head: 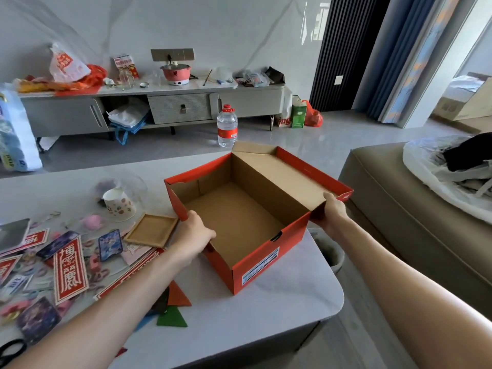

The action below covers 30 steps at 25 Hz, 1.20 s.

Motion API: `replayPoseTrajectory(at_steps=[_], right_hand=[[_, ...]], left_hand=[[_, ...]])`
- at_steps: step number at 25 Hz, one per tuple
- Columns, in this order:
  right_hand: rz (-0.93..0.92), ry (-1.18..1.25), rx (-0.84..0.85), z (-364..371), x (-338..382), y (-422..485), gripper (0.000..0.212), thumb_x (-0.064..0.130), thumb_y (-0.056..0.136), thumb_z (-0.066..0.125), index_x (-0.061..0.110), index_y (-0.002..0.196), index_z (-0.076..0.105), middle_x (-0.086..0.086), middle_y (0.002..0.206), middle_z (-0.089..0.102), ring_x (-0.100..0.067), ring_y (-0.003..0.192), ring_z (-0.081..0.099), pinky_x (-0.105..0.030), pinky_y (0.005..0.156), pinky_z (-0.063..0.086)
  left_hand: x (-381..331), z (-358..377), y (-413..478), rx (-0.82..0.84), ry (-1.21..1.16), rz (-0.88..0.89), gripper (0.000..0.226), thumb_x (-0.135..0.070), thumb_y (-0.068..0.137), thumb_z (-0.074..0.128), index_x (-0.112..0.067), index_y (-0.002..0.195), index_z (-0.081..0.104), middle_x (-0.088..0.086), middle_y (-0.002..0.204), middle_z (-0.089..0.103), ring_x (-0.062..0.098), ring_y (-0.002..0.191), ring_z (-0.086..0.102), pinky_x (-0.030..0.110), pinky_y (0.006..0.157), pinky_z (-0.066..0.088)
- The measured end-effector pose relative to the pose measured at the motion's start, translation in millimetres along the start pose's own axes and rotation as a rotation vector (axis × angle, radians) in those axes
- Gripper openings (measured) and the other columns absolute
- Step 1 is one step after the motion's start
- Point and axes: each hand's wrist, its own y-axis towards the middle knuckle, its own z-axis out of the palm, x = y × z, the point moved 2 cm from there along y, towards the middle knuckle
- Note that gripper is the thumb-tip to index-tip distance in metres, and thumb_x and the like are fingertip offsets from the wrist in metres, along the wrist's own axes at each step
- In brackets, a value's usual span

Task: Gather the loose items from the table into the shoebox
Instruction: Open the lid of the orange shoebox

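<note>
An open red shoebox (266, 258) with a bare brown inside stands on the right half of the white table (279, 310), its hinged lid folded back to the right. My left hand (193, 237) grips the box's near left wall. My right hand (332, 213) grips the corner where the lid meets the box. Loose items lie scattered on the table's left: red paper strips (69, 272), cards (110, 245), a square wooden tray (151, 230), a paper cup (119, 205), orange (177, 294) and green (172, 317) triangles.
Black scissors (10, 351) lie at the table's near left corner. A beige sofa (415, 222) stands to the right, a small bin (328, 251) between it and the table. A water jug (227, 126) and a cluttered TV cabinet (159, 102) stand beyond.
</note>
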Motion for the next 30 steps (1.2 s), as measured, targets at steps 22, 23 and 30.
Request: replayPoseTrajectory(at_steps=[22, 23, 30], right_hand=[[-0.720, -0.891, 0.249, 66, -17, -211, 0.022, 0.022, 0.091, 0.055, 0.019, 0.113, 0.061, -0.003, 0.115, 0.061, -0.016, 0.100, 0.057, -0.033, 0.087, 0.052], [-0.726, -0.929, 0.365, 74, -24, -232, 0.016, 0.021, 0.091, 0.054, 0.022, 0.103, 0.064, 0.000, 0.106, 0.066, -0.012, 0.090, 0.061, -0.028, 0.078, 0.054], [-0.707, -1.195, 0.851, 149, -102, -291, 0.011, 0.026, 0.093, 0.060, 0.023, 0.102, 0.067, 0.012, 0.087, 0.066, -0.002, 0.074, 0.064, -0.014, 0.061, 0.050]], left_hand=[[25, -99, -101, 0.251, -0.313, 0.117, 0.016, -0.025, 0.096, 0.059, -0.017, 0.110, 0.062, 0.014, 0.108, 0.070, 0.022, 0.078, 0.072, 0.032, 0.067, 0.056], [36, -112, -118, 0.262, -0.328, 0.118, 0.014, -0.025, 0.097, 0.058, -0.017, 0.107, 0.062, 0.015, 0.107, 0.071, 0.023, 0.077, 0.071, 0.032, 0.067, 0.055], [155, -195, -139, -0.029, -0.600, 0.013, 0.014, -0.022, 0.096, 0.060, -0.010, 0.103, 0.065, 0.015, 0.090, 0.072, 0.024, 0.069, 0.069, 0.033, 0.061, 0.056]])
